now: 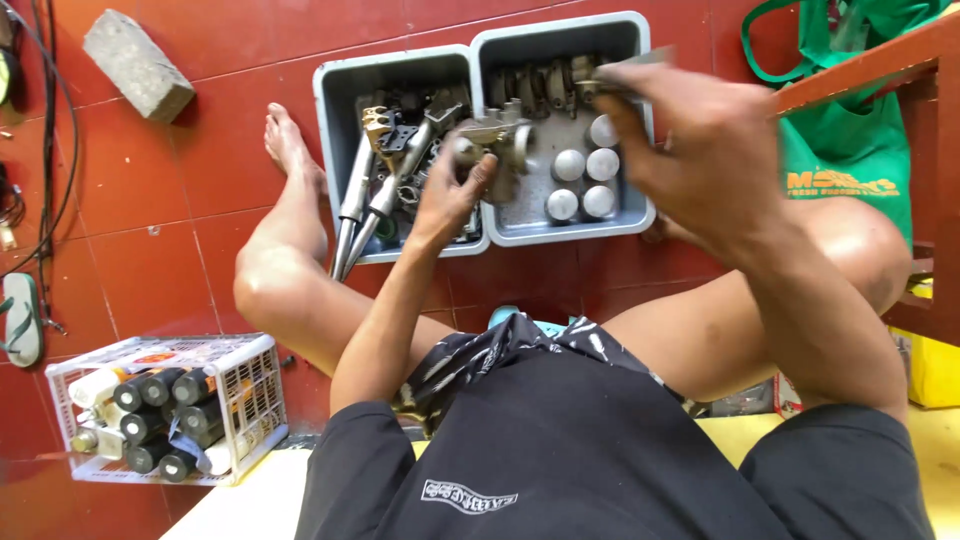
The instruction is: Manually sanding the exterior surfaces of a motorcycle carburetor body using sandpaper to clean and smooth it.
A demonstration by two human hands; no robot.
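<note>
Down on the glossy red tile floor, the person is sitting with bare legs spread around two grey plastic bins standing side by side, walls touching. From the head view, the left hand is curling its fingers around a dull, cast-metal carburettor body – lumpy, brassy-grey, with a round throat – and holding it just above the seam between the bins. The right hand is hovering higher, blurred, fingers pinching together on a thin flat metal piece whose kind I cannot tell.

The left bin is holding long, smooth chrome tubes leaning over its front rim, mixed with dark angular brackets. The right bin is carrying four rounded, satin-silver caps in a loose cluster and a row of ribbed metal parts along its back wall.

Off to the left, a white wire-lattice crate is packed with black-capped cylindrical cans, and a rough grey brick is lying on the tiles – well apart from the bins. A green fabric bag is hanging beside a red-brown wooden frame on the right
</note>
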